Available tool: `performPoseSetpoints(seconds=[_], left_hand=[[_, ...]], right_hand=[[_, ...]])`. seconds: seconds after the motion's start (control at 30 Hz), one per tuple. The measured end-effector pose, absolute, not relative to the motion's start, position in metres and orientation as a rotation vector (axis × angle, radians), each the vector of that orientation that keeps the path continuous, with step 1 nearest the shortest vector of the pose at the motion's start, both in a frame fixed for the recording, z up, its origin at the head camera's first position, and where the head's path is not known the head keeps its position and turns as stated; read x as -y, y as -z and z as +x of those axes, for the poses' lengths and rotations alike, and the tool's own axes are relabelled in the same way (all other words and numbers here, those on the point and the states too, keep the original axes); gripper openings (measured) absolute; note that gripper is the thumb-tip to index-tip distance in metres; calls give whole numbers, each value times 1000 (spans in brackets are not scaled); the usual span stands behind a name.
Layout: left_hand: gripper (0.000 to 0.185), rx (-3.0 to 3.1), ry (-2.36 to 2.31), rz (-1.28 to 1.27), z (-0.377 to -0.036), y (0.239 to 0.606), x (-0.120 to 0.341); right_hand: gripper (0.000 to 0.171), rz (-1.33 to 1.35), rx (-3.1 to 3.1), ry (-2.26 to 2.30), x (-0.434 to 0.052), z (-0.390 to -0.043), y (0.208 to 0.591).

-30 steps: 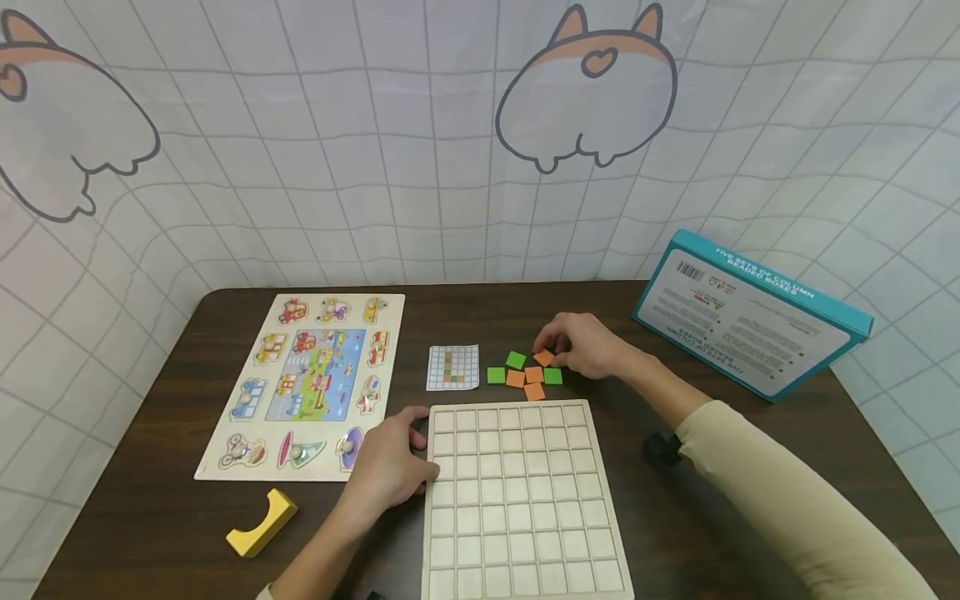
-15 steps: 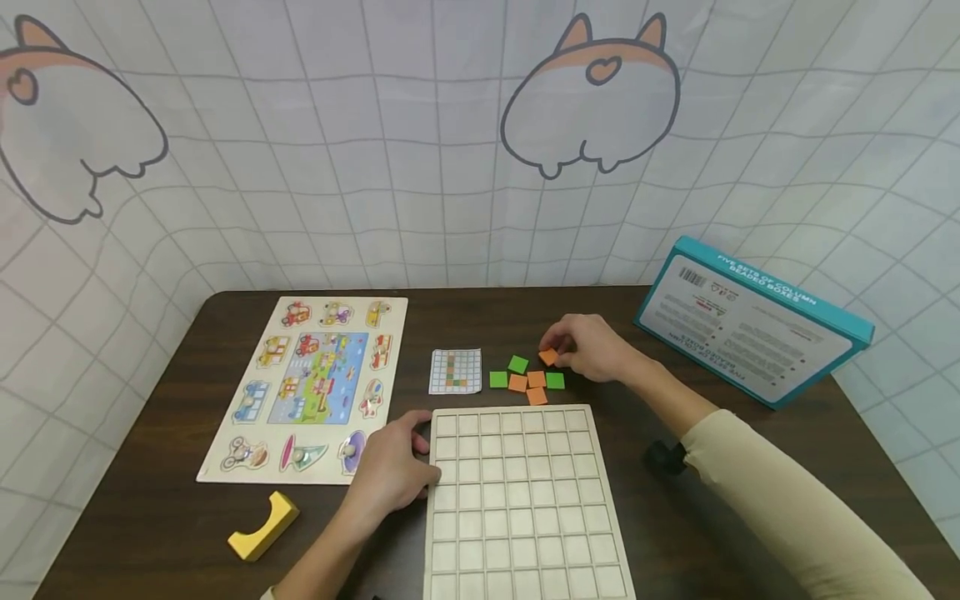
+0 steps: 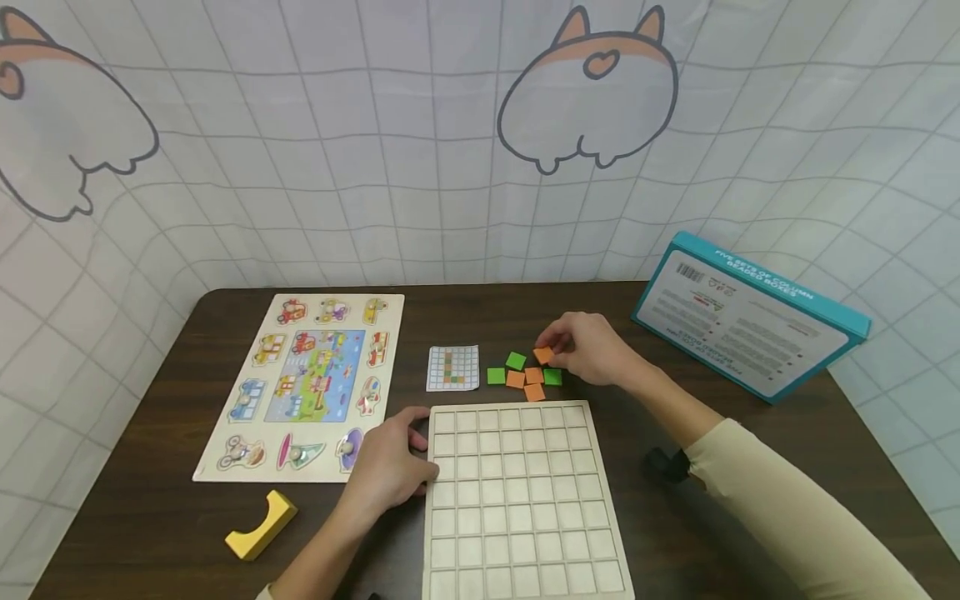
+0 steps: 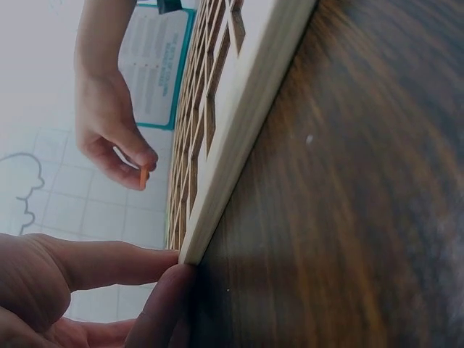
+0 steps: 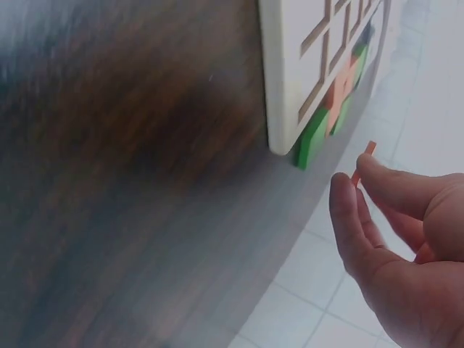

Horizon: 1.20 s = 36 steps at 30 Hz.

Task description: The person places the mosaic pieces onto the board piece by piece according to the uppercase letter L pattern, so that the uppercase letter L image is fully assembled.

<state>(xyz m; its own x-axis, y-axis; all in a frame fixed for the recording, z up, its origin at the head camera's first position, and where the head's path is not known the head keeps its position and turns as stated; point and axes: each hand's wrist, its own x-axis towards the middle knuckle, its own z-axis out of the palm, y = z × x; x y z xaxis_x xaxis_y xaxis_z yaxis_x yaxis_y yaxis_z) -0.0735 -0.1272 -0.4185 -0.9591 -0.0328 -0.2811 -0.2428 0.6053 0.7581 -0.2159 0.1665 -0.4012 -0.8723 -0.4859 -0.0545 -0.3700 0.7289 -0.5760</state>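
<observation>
My left hand grips the left edge of the pale wooden grid board. In the left wrist view, the thumb and a finger meet at the board's rim. Beyond the board's far edge, my right hand pinches a small square orange tile between thumb and fingertips. The right wrist view shows this orange tile edge-on, apart from the table. Under and beside the hand lie more orange tiles and green tiles. A printed grid card with a coloured pattern lies left of them.
A picture puzzle board with knobbed pieces lies on the left of the dark table. Nearer me is a yellow arch block. A teal box stands at the back right, before the curtain.
My right hand has shifted and turned slightly, still pinching the orange tile. The left hand keeps its place on the board's edge.
</observation>
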Motion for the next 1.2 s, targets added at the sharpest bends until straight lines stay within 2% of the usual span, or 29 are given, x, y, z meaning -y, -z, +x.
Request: performPoseSetpoints(seconds=[0.7,1.2], left_hand=[[73,-2580,-1280,-239,-74,417,128],[74,-2584,-1269,-240,-74,419,128]], right_hand=[[16,-621,-2711,908,-153,-186,400],[23,-591,-2673,997,-141,-168,400]])
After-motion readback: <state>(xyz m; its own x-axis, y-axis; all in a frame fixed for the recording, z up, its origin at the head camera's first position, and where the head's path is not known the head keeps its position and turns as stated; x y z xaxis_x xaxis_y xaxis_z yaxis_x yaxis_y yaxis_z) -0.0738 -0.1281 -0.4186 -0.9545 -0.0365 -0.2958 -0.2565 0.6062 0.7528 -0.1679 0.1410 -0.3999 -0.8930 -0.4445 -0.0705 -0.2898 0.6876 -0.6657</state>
